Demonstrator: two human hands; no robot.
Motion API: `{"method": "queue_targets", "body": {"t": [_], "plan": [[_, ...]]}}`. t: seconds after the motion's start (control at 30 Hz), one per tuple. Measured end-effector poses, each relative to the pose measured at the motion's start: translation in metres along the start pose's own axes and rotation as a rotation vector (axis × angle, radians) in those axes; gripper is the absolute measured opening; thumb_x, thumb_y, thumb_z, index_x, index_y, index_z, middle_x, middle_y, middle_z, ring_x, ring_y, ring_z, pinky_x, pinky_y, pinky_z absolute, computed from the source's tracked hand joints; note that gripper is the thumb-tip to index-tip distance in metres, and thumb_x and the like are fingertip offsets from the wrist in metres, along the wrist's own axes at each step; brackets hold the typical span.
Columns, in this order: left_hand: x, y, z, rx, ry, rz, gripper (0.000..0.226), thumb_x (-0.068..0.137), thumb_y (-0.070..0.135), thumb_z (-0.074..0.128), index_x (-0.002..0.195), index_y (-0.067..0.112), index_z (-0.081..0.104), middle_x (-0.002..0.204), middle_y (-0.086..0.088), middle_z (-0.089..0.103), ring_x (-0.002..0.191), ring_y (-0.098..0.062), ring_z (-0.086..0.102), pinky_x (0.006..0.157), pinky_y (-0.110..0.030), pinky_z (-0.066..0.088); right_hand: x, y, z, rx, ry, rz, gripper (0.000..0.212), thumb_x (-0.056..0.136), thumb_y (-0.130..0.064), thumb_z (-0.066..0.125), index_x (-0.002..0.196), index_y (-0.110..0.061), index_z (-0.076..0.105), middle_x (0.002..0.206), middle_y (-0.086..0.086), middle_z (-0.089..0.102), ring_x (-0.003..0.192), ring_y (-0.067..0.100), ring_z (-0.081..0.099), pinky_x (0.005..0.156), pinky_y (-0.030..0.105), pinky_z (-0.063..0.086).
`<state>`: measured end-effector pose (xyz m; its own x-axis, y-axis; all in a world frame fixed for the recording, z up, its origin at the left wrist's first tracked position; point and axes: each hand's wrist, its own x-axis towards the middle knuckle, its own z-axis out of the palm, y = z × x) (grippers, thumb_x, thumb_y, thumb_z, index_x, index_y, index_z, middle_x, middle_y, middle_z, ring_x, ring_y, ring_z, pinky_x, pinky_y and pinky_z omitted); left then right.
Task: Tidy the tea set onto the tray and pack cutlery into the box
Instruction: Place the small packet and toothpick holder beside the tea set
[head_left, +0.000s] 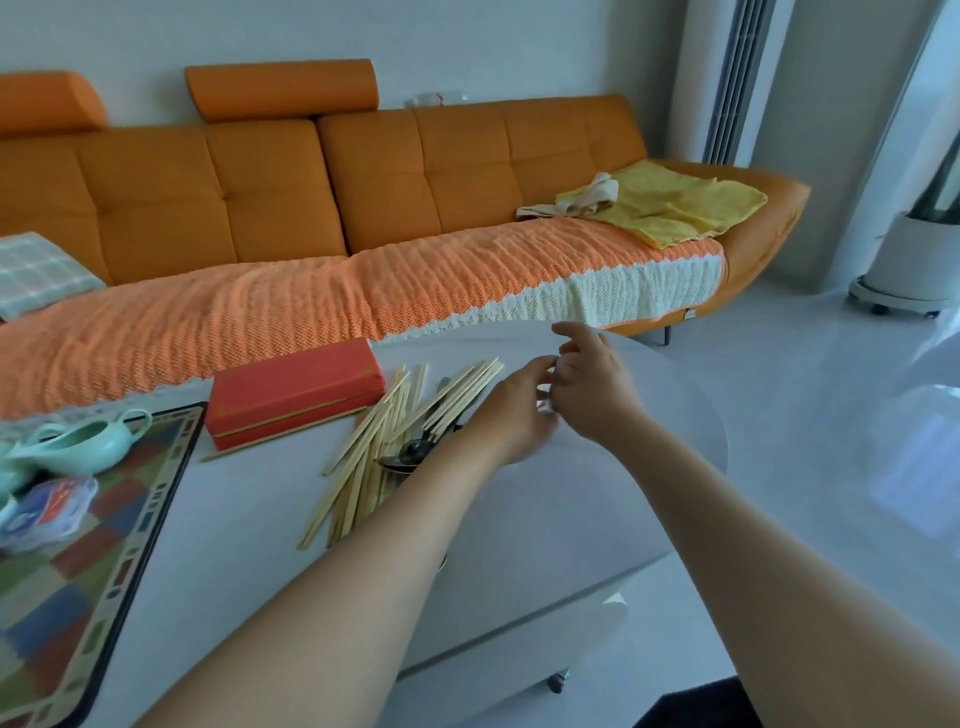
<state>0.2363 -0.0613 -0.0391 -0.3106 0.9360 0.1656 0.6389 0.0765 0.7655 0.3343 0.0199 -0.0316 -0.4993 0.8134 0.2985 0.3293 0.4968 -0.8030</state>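
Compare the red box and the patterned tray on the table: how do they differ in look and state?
The red box is mostly plain red and block-shaped; the tray is flat, with many-coloured squares and a dark rim. The box is closed, with nothing on top; the tray lies open and bears a green teapot. Both rest on the white table.

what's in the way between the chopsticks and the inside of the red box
Only the red box itself: it lies closed, just behind the chopsticks. Nothing else sits on the table between the pile and the box.
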Motion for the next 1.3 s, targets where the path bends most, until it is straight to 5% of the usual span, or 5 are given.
{"method": "queue_targets", "body": {"t": [0.27, 0.5, 0.67, 1.1, 1.3], "plan": [[-0.063, -0.025, -0.084, -0.099, 0.232, -0.039, 0.039, 0.084, 0.014, 0.067, 0.119, 0.029, 0.056, 0.106, 0.015, 0.066, 0.092, 0.000, 0.064, 0.071, -0.017, 0.050, -0.020, -0.071, 0.050, 0.218, -0.172, -0.100, 0.083, 0.063, -0.038, 0.085, 0.135, -0.036, 0.044, 0.107, -0.008, 0.060, 0.093, 0.008, 0.063, 0.078, 0.027, 0.054], [-0.148, -0.070, -0.164, -0.117, 0.380, -0.123, 0.047, 0.080, 0.019, 0.080, 0.120, 0.029, 0.057, 0.108, 0.012, 0.066, 0.097, 0.000, 0.064, 0.073, -0.016, 0.053, -0.052, -0.129, 0.126, 0.194, -0.475, -0.142, 0.041, 0.080, -0.054, 0.073, 0.107, -0.024, 0.067, 0.094, -0.002, 0.070, 0.084, 0.013, 0.067, 0.065, 0.028, 0.053], [-0.210, -0.110, -0.215, 0.001, 0.369, -0.238, 0.053, 0.072, 0.023, 0.083, 0.118, 0.033, 0.060, 0.112, 0.014, 0.067, 0.105, -0.002, 0.063, 0.091, -0.036, 0.054, -0.085, -0.165, 0.190, 0.182, -0.610, -0.221, 0.038, 0.078, -0.050, 0.075, 0.106, -0.025, 0.067, 0.091, -0.010, 0.070, 0.078, 0.008, 0.065, 0.065, 0.023, 0.049], [-0.311, -0.162, -0.309, 0.238, 0.405, -0.409, 0.042, 0.095, 0.016, 0.048, 0.127, 0.041, 0.059, 0.132, 0.020, 0.056, 0.118, -0.004, 0.052, 0.101, -0.031, 0.044, -0.146, -0.234, 0.316, 0.244, -0.773, -0.246, 0.043, 0.081, -0.039, 0.076, 0.121, -0.027, 0.064, 0.102, -0.011, 0.068, 0.092, 0.008, 0.065, 0.081, 0.029, 0.057], [-0.325, -0.179, -0.320, 0.296, 0.521, -0.387, 0.032, 0.088, 0.040, 0.065, 0.120, 0.036, 0.061, 0.121, 0.011, 0.058, 0.115, -0.009, 0.048, 0.091, -0.026, 0.038, -0.160, -0.246, 0.346, 0.151, -0.735, -0.340, 0.035, 0.083, -0.024, 0.067, 0.118, -0.028, 0.061, 0.099, -0.008, 0.068, 0.086, 0.007, 0.065, 0.076, 0.026, 0.053]]}}
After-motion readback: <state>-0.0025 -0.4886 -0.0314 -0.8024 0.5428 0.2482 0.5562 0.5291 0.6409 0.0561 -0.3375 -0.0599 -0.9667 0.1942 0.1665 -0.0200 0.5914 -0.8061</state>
